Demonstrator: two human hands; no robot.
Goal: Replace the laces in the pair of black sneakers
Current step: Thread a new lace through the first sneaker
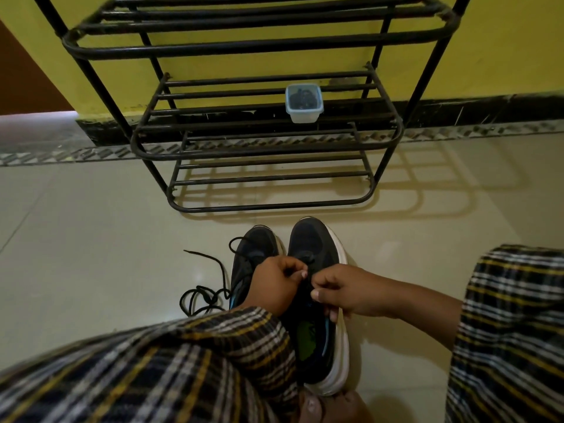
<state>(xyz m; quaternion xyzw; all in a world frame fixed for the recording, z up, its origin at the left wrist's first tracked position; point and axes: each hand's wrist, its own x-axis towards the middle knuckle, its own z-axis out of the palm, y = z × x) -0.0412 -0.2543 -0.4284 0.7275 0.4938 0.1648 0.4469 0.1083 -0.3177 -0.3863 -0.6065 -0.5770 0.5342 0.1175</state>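
Two black sneakers stand side by side on the pale tiled floor (91,239), toes pointing toward a black metal shoe rack (265,148) against the yellow wall. The right sneaker (317,248), with its thick white sole, is the one being worked on; its heel end disappears behind a plaid sleeve (183,361) and a bare foot at the bottom edge. The left hand (274,285) has its fingers curled and pinches the black lace (308,261) over the shoe's tongue, while the right hand (338,291) also pinches at the lace with thumb and forefinger, its lower fingers resting against the shoe's side. Exactly how the lace runs between the fingers is too dark to make out. The left sneaker (253,248) is largely covered by the left hand and forearm, so its eyelets cannot be seen. A loose black lace (207,288) trails from it onto the floor in a tangle to its left. On the rack's middle shelf sits a small clear tub (304,114) holding something dark, possibly more laces, though it is too small to tell.
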